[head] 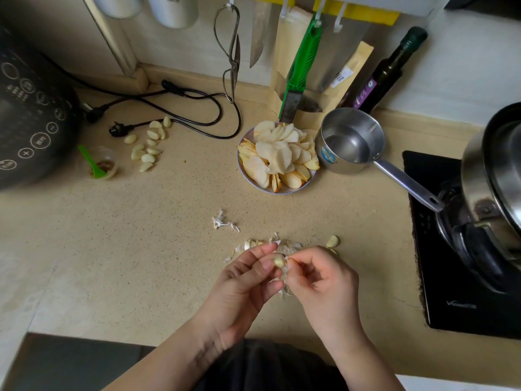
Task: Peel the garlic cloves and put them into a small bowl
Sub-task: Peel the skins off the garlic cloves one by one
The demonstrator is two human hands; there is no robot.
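Peeling one garlic clove above the counter, over the loose skins.

The left hand (248, 275) pinches the garlic clove (279, 261) in curled fingertips, to keep it steady; the right hand (318, 275), fingers curled, pinches a strip of skin (287, 273) beside it, probably to tear it away; the peeled cloves (148, 145) lie well apart near the cooker (31, 114); no small bowl for them is clear to me.

Plate of sliced apple (277, 160) mid-counter, steel saucepan (351, 141) just right of it, seemingly holding water. Dark bottle (390, 70) behind. Scissors (231, 52), green-handled tool (300, 71) hang on wall. Black cooker (31, 117) far left; cable (180, 105) beside.
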